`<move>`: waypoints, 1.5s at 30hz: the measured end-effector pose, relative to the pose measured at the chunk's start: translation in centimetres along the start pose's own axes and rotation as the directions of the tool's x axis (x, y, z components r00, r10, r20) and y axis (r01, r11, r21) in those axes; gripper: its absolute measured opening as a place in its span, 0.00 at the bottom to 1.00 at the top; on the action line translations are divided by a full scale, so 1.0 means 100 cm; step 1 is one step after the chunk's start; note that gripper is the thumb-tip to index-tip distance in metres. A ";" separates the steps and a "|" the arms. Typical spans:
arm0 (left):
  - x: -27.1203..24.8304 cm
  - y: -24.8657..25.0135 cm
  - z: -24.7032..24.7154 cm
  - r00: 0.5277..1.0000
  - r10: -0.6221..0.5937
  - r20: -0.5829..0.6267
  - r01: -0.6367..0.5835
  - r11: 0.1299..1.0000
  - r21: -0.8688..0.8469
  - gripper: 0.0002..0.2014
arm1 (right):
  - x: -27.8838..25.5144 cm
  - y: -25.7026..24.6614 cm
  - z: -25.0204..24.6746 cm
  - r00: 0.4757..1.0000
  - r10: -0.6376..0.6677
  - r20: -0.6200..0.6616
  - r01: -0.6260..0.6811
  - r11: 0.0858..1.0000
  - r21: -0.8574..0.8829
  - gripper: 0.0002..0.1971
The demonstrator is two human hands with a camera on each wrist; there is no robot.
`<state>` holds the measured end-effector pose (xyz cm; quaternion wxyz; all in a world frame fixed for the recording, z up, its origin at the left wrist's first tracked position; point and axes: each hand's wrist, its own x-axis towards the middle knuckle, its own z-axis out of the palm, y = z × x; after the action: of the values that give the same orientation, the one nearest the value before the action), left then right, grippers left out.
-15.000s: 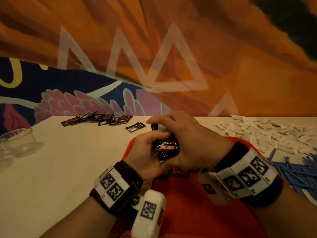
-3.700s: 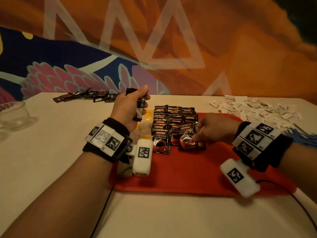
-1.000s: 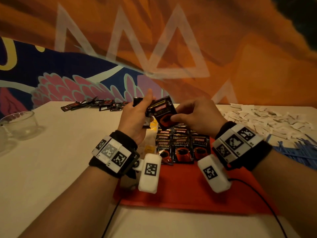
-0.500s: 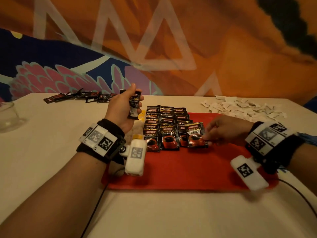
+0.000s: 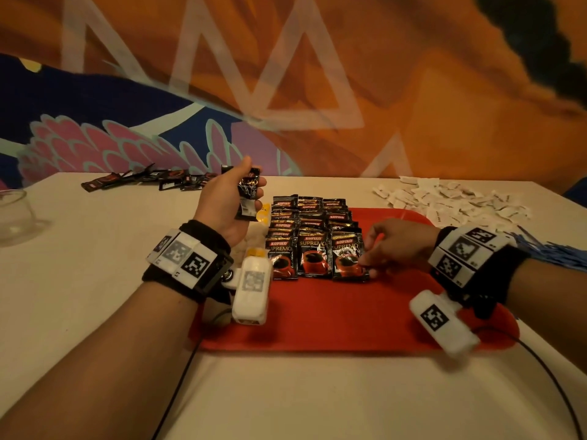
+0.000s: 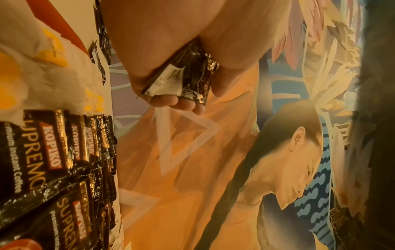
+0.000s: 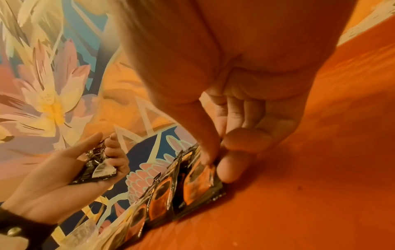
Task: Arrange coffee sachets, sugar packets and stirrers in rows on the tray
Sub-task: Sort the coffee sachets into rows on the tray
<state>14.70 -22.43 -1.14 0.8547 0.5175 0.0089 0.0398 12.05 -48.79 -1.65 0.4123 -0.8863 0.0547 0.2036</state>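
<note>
red tray (image 5: pixel 333 325); right hand (image 5: pixel 401 246) on front sachet (image 5: pixel 347 258)

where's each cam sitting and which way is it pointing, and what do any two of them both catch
Head: worn on the head, looking forward and down at the red tray; both forearms, left hand and right hand show.
Left wrist: on the left wrist, looking along the palm at the held sachets; curled fingers show.
Right wrist: on the right wrist, looking along the fingers pinching the front sachet; the left hand shows too.
Shared: all three views catch the left hand's sachets and the sachet rows.
</note>
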 end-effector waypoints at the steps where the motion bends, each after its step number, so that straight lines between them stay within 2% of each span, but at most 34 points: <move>1: 0.000 0.000 0.000 1.000 -0.002 -0.001 0.002 1.000 0.005 0.11 | 0.001 0.000 0.000 1.000 -0.001 -0.006 0.000 1.000 -0.014 0.10; 8: -0.004 0.000 0.004 1.000 -0.011 -0.022 0.011 1.000 0.021 0.06 | 0.000 -0.002 -0.002 0.999 -0.003 -0.054 -0.003 0.995 -0.100 0.10; 13: -0.008 0.001 0.009 0.998 0.002 -0.059 0.001 0.999 0.043 0.06 | -0.006 -0.009 -0.008 0.976 -0.150 -0.161 0.091 0.941 -0.326 0.12; 15: -0.011 0.003 0.012 0.999 0.008 -0.039 -0.005 0.998 0.061 0.07 | -0.010 -0.018 -0.008 0.944 -0.278 -0.176 0.204 0.915 -0.347 0.12; 18: -0.015 0.006 0.016 1.000 0.007 -0.011 -0.006 0.995 0.101 0.07 | -0.016 -0.039 0.001 0.880 -0.440 -0.180 0.389 0.884 -0.257 0.13; 22: -0.028 0.009 0.027 0.997 0.072 0.018 -0.074 0.985 0.157 0.03 | -0.017 -0.065 0.027 0.846 -0.508 -0.166 0.494 0.861 -0.117 0.19; 26: -0.038 0.011 0.035 0.991 0.119 0.055 -0.127 0.978 0.168 0.07 | -0.013 -0.078 0.049 0.799 -0.554 -0.235 0.558 0.828 -0.054 0.10; 29: -0.042 0.016 0.031 0.990 0.138 -0.012 -0.134 0.979 0.150 0.15 | -0.016 -0.081 0.058 0.757 -0.574 -0.312 0.594 0.804 -0.038 0.09; 31: -0.044 0.019 0.026 0.978 0.182 -0.101 -0.164 0.973 0.164 0.19 | -0.019 -0.083 0.062 0.716 -0.590 -0.372 0.606 0.791 -0.087 0.12; 33: -0.047 0.020 0.020 0.952 0.255 -0.172 -0.208 0.946 0.250 0.21 | -0.021 -0.085 0.062 0.665 -0.606 -0.437 0.610 0.778 -0.150 0.12; 35: -0.055 0.021 0.018 0.933 0.332 -0.139 -0.261 0.889 0.376 0.22 | -0.022 -0.089 0.061 0.603 -0.646 -0.467 0.617 0.750 -0.240 0.11; 38: -0.064 0.020 0.022 0.927 0.373 -0.046 -0.328 0.862 0.386 0.20 | -0.027 -0.095 0.067 0.473 -0.782 -0.405 0.629 0.622 -0.466 0.13; 40: -0.068 0.024 0.024 0.913 0.402 -0.066 -0.362 0.875 0.321 0.14 | -0.032 -0.096 0.073 0.398 -0.860 -0.321 0.642 0.510 -0.572 0.15; 41: -0.069 0.027 0.023 0.910 0.406 -0.082 -0.367 0.882 0.294 0.10 | -0.033 -0.095 0.074 0.378 -0.876 -0.299 0.664 0.481 -0.572 0.16; 43: -0.069 0.031 0.021 0.914 0.392 -0.101 -0.359 0.900 0.247 0.04 | -0.035 -0.094 0.072 0.379 -0.863 -0.335 0.718 0.503 -0.481 0.17; 45: -0.070 0.033 0.018 0.922 0.379 -0.085 -0.352 0.908 0.227 0.05 | -0.038 -0.094 0.065 0.452 -0.785 -0.423 0.726 0.600 -0.337 0.20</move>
<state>7.65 -23.06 2.48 0.7710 0.5928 -0.0297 0.2310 8.97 -38.00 2.78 0.3782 -0.8566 -0.2440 -0.2522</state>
